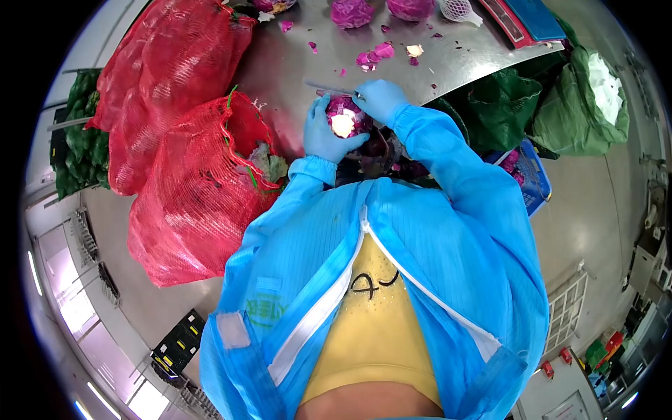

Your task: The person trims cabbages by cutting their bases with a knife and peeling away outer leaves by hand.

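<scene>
My left hand [323, 134], in a blue glove, is wrapped round a red cabbage [357, 123] at the near edge of the steel table. The cabbage's pale cut stem end faces up. My right hand [381, 100], also gloved in blue, is closed on a knife [327, 88], whose thin blade points left just beyond the cabbage. The handle is hidden in my fingers. Below the cabbage, dark purple outer leaves [374, 152] lie close to my body, partly covered by my hands and sleeve.
Red mesh sacks [203, 196] stand at the left. On the steel table [294, 63] are purple leaf scraps [371, 59] and more red cabbages [351, 12]. Green sacks [500, 105] and a blue basket [535, 178] stand at the right. A blue-and-red object [528, 19] lies at the far right corner.
</scene>
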Available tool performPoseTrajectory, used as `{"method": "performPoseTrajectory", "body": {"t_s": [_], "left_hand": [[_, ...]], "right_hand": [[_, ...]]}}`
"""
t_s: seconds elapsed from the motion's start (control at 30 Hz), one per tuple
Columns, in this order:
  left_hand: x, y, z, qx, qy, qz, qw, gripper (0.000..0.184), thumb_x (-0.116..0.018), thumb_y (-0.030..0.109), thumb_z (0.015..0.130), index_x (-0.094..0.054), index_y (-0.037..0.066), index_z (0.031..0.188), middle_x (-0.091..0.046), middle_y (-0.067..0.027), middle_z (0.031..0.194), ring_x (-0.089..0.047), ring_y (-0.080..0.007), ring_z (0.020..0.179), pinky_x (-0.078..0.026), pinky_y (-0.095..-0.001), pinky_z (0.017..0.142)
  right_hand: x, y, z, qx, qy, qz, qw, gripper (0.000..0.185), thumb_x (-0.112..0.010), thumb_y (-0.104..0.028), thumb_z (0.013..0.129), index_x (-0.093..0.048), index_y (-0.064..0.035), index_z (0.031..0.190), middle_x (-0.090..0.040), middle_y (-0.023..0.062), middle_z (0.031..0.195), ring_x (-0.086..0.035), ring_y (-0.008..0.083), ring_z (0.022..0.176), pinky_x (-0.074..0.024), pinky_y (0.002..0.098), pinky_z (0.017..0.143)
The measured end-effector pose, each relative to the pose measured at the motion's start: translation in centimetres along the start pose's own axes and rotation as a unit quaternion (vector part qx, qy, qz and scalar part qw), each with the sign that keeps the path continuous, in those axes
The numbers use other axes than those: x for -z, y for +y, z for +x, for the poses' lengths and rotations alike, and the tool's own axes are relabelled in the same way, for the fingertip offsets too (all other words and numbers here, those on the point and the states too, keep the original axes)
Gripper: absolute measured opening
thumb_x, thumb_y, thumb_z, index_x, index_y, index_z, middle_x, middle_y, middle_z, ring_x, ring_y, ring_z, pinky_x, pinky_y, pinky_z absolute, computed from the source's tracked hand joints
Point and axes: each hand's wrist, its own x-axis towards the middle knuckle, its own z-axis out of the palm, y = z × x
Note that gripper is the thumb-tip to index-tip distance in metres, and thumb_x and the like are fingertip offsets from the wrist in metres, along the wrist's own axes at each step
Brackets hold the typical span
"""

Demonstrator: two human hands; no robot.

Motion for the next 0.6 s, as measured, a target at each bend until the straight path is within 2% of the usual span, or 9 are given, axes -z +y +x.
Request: {"method": "performPoseTrajectory", "body": {"t_s": [0.13,0.2,0.33,0.4,0.47,0.5,0.53,0.57,0.6], "left_hand": [[-0.2,-0.1,0.2,0.007,-0.009,-0.011,1.000,0.098,-0.085,0.037,0.050,-0.039,0.002,0.128,-0.043,-0.0199,0.126,-0.046,-0.0341,0.115,-0.040,-0.0409,0.097],[-0.5,-0.6,-1.1,-0.091,0.028,0.014,0.995,0.098,-0.086,0.035,0.049,-0.039,0.003,0.128,-0.043,-0.0201,0.127,-0.045,-0.0345,0.116,-0.039,-0.0415,0.099],[-0.1,-1.4,-2.6,-0.068,0.051,-0.047,0.995,0.099,-0.088,0.030,0.048,-0.037,0.004,0.129,-0.040,-0.0181,0.128,-0.043,-0.0324,0.119,-0.036,-0.0402,0.102],[0.1,-2.3,-2.9,-0.063,0.056,-0.075,0.994,0.100,-0.088,0.028,0.048,-0.037,0.004,0.130,-0.040,-0.0170,0.128,-0.043,-0.0311,0.120,-0.036,-0.0392,0.103],[0.2,-2.9,-3.0,-0.059,0.064,-0.098,0.991,0.100,-0.088,0.026,0.048,-0.036,0.004,0.131,-0.041,-0.0159,0.127,-0.043,-0.0297,0.120,-0.036,-0.0382,0.103],[0.6,-2.7,-3.2,-0.050,0.057,-0.096,0.993,0.101,-0.089,0.024,0.049,-0.034,0.005,0.132,-0.041,-0.0152,0.128,-0.043,-0.0288,0.120,-0.036,-0.0376,0.103],[0.9,-2.6,-3.5,-0.041,0.048,-0.094,0.994,0.102,-0.089,0.023,0.049,-0.033,0.005,0.133,-0.040,-0.0144,0.129,-0.043,-0.0279,0.119,-0.036,-0.0371,0.103],[0.8,-3.1,-3.7,-0.037,0.051,-0.093,0.994,0.102,-0.089,0.023,0.049,-0.033,0.005,0.133,-0.040,-0.0144,0.129,-0.043,-0.0279,0.119,-0.036,-0.0371,0.103],[0.4,-3.9,-3.8,-0.030,0.053,-0.137,0.989,0.103,-0.089,0.022,0.050,-0.032,0.005,0.134,-0.040,-0.0139,0.131,-0.043,-0.0272,0.120,-0.036,-0.0369,0.103]], "right_hand": [[-1.4,2.5,1.8,-0.044,0.036,-0.040,0.998,0.024,-0.054,-0.029,0.082,-0.065,-0.0105,0.093,-0.065,0.0143,0.092,-0.062,0.0337,0.085,-0.0496,0.0458,0.077],[-2.3,3.9,1.6,-0.078,0.041,-0.048,0.995,0.024,-0.055,-0.030,0.082,-0.065,-0.0109,0.093,-0.065,0.0138,0.093,-0.062,0.0338,0.086,-0.0498,0.0459,0.076],[-2.1,2.9,-0.3,-0.121,0.056,0.055,0.990,0.030,-0.058,-0.035,0.081,-0.065,-0.0104,0.096,-0.065,0.0141,0.096,-0.062,0.0331,0.089,-0.0501,0.0446,0.077],[-3.6,2.2,-0.5,-0.110,0.155,0.091,0.978,0.035,-0.061,-0.037,0.080,-0.065,-0.0098,0.101,-0.065,0.0139,0.099,-0.062,0.0334,0.091,-0.0502,0.0440,0.077],[-5.3,2.5,-0.2,-0.130,0.175,0.142,0.966,0.038,-0.065,-0.036,0.077,-0.066,-0.0072,0.102,-0.066,0.0138,0.093,-0.064,0.0301,0.084,-0.0509,0.0400,0.076],[-6.0,3.3,-0.4,-0.183,0.147,0.327,0.916,0.037,-0.067,-0.034,0.076,-0.066,-0.0054,0.099,-0.066,0.0135,0.087,-0.065,0.0269,0.079,-0.0508,0.0381,0.073],[-7.1,4.5,-0.6,-0.230,0.114,0.497,0.829,0.035,-0.068,-0.032,0.074,-0.067,-0.0035,0.095,-0.067,0.0131,0.082,-0.065,0.0237,0.074,-0.0507,0.0361,0.070],[-11.4,8.3,-0.4,-0.225,0.152,0.474,0.838,0.033,-0.070,-0.029,0.072,-0.067,-0.0020,0.090,-0.065,0.0119,0.073,-0.062,0.0191,0.067,-0.0495,0.0342,0.066],[-11.4,8.6,-2.1,-0.295,0.180,0.466,0.815,0.033,-0.070,-0.028,0.071,-0.065,-0.0011,0.089,-0.065,0.0123,0.075,-0.062,0.0195,0.067,-0.0490,0.0351,0.064]]}}
